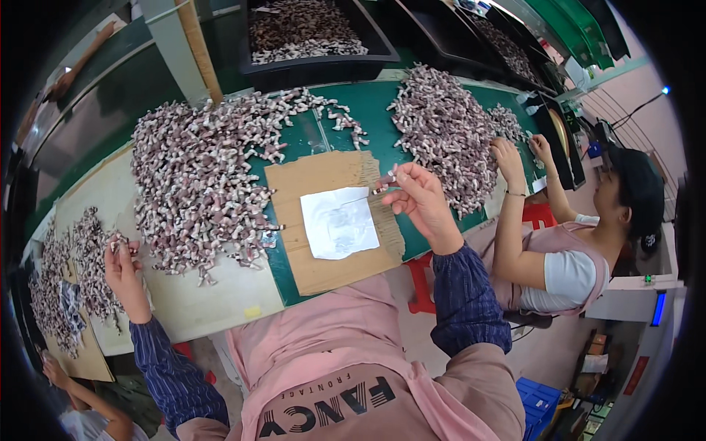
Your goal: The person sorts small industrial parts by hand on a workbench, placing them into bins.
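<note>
The right hand [421, 197] pinches one small maroon-and-white piece [385, 181] between thumb and fingertips above the cardboard sheet [323, 272]. The left hand [123, 268] closes on another at the side pile [88, 257]. Each piece appears light and rigid; a fingertip grip at mid-body should suffice.

Right hand [421, 197] pinches one small piece [385, 182] above the cardboard sheet [323, 220]; left hand [123, 266] apparently grips another by the large pile [202, 180].

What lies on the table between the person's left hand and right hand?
In the head view, between the left hand and right hand lie a large pile of small brown-and-white parts, then a brown cardboard sheet bearing a white paper square.
</note>
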The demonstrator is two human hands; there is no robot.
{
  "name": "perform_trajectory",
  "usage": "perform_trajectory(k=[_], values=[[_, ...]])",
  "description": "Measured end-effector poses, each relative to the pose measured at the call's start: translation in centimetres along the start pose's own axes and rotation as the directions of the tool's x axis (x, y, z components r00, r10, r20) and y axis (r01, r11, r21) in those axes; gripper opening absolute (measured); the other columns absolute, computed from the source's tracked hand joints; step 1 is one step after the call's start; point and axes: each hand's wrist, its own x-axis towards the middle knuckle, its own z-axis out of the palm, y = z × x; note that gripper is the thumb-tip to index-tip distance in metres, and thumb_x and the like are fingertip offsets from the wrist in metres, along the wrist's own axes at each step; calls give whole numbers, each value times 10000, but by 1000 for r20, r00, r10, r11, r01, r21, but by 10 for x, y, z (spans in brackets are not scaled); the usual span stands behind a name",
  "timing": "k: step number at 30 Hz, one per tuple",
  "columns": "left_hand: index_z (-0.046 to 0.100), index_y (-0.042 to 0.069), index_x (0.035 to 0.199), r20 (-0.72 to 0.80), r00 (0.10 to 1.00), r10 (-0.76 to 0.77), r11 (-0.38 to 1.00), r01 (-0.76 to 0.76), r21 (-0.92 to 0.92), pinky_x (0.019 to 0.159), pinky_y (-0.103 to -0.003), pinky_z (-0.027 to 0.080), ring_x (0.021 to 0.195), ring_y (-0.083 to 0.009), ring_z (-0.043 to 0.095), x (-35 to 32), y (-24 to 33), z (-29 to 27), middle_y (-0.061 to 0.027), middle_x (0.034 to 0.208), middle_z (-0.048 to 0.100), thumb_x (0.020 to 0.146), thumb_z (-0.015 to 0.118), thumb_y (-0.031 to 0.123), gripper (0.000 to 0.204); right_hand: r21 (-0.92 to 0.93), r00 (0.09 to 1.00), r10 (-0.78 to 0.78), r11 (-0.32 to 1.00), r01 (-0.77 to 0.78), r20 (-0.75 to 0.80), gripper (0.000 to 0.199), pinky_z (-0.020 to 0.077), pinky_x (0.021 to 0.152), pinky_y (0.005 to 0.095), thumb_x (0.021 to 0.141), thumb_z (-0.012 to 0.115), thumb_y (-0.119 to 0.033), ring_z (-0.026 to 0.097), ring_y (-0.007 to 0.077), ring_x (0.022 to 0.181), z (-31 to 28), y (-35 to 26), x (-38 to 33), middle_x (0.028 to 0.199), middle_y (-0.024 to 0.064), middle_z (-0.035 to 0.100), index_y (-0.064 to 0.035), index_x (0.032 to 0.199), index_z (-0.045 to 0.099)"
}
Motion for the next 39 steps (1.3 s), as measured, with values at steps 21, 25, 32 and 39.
perform_trajectory(k=[21, 25, 32, 39], values=[[570, 21, 1193, 561, 804, -198, 717, 509, -476, 700, -240, 514, 821, -135, 624, -108, 65, 80, -127, 1076, 661, 966, 622, 57, 236, -430, 895, -401, 785, 446, 196, 204, 554, 854, 302, 933, 601, 42, 658, 182, 986, 6, 17, 62, 1329, 129, 496, 14, 1135, 613], [566, 29, 1198, 574, 791, -211, 668, 545, -506, 694, -234, 520, 814, -134, 634, -114, 69, 86, -132, 1076, 664, 965, 628, 64, 244, -613, 805, -487, 535, 582, 339, 287, 546, 811, 271, 912, 581, 85, 667, 164, 957, 40, 2, 93, 1206, 104, 596, 3, 1182, 634], [563, 44, 1211, 556, 780, -288, 637, 590, -497, 673, -232, 531, 785, -131, 652, -123, 65, 79, -131, 1044, 677, 978, 612, 74, 240, -919, 868, -473, 259, 297, 147, 272, 533, 791, 422, 831, 702, -51, 654, 361, 896, 2, -2, 118, 1022, 198, 650, 7, 1094, 663], [563, 29, 1206, 586, 762, -275, 620, 607, -497, 670, -245, 526, 779, -145, 652, -124, 69, 87, -136, 1033, 680, 982, 602, 66, 230, -838, 954, -265, 480, 259, 143, 315, 534, 725, 270, 851, 701, -24, 644, 121, 776, 27, 4, 127, 861, 76, 680, 56, 1150, 645]])
